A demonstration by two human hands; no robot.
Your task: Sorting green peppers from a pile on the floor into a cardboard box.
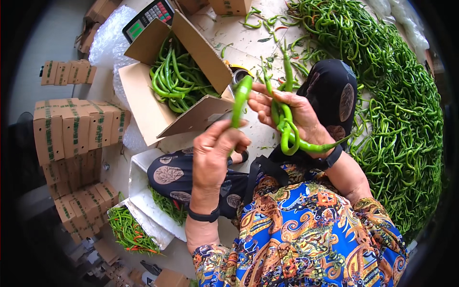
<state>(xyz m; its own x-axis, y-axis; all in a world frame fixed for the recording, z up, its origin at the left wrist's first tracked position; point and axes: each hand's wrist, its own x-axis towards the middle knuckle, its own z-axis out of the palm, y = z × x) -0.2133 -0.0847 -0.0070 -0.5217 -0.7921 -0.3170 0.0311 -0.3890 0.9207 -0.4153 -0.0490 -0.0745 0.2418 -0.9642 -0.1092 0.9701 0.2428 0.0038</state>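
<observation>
My left hand (213,154) grips the lower end of a single green chili pepper (242,94), which points up and is slightly blurred. Several long green chili peppers (285,123) lie across the palm and fingers of my right hand (301,111), one of them reaching out over the wrist. Beyond my left hand an open cardboard box (138,93) stands with its flaps spread, partly filled with green chili peppers (172,77). Part of a round dark object with a yellow rim shows behind the held pepper.
A large heap of green peppers (398,143) curves along the right. Loose peppers (254,23) lie on the floor beyond. At left are stacked cardboard boxes (75,125), bubble wrap (107,39) and white foam boxes (143,222) with peppers. A digital scale (148,18) is behind the open box.
</observation>
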